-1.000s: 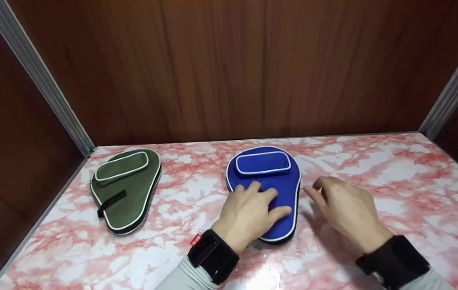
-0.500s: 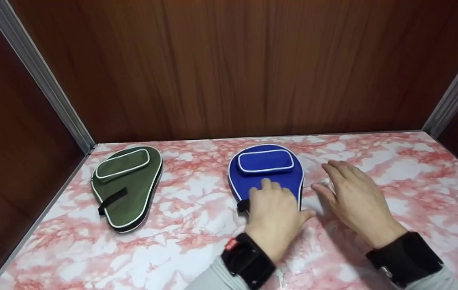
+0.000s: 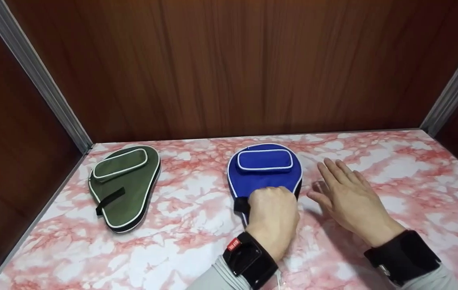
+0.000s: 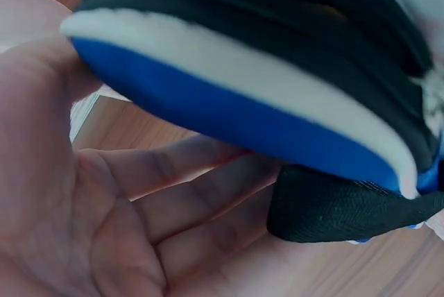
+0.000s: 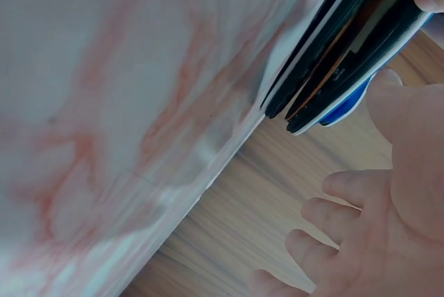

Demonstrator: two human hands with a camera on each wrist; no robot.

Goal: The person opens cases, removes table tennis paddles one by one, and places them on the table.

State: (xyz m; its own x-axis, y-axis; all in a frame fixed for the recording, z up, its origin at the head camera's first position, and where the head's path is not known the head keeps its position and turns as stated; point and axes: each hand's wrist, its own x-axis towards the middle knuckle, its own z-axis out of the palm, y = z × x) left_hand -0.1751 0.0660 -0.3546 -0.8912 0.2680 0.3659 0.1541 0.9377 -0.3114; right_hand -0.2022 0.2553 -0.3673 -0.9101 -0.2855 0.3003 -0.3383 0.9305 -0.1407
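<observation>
A blue table tennis bat case (image 3: 265, 177) with white piping lies in the middle of the table, its small raised pocket at the far end. My left hand (image 3: 274, 217) grips its narrow near end from above, fingers curled and thumb along the side edge. In the left wrist view the case's black strap (image 4: 333, 203) crosses in front of the fingertips and hides them. To the right of the case, apart from it, my right hand (image 3: 349, 197) is held with straight fingers. The right wrist view shows the case's side parted, with a brown edge (image 5: 333, 64) inside.
A green bat case (image 3: 130, 193) with a black strap lies at the left of the pink-and-white marbled table (image 3: 188, 241). A brown wood-grain panel (image 3: 220, 72) rises behind, and other panels with grey metal posts stand at both sides.
My left hand has shifted right and its spread fingers have curled over the case's narrow end. The right hand has straightened its fingers and moved slightly right. Both cases stay in place.
</observation>
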